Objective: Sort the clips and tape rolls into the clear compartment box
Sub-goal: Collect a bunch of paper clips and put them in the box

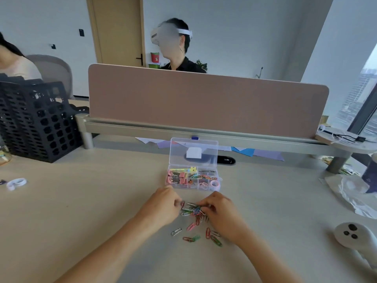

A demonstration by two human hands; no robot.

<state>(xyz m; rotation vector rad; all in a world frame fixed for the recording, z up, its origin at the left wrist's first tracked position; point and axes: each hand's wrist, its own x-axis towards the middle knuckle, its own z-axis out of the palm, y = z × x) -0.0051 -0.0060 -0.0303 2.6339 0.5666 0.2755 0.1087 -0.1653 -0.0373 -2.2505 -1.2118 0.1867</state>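
Nearest on the tabletop (102,201), scattered coloured paper clips (192,210), heaped thickest between both hands. Left hand (163,205) and right hand (220,211) curled in, fingertips pinching clips from the heap. Light, stiff, slippery wire, probably prone to tangling; best pinched flat across the loops, a few at once. Just beyond, clear compartment box (204,188), lid up, holding pink binder clips (177,178) and tape rolls (214,183). White label (193,153) on the lid; no readable writing.

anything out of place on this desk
Yes: what looks like a tape roll lies alone at the far left of the table, well away from the box. Paper clips are also scattered loose in front of the box.
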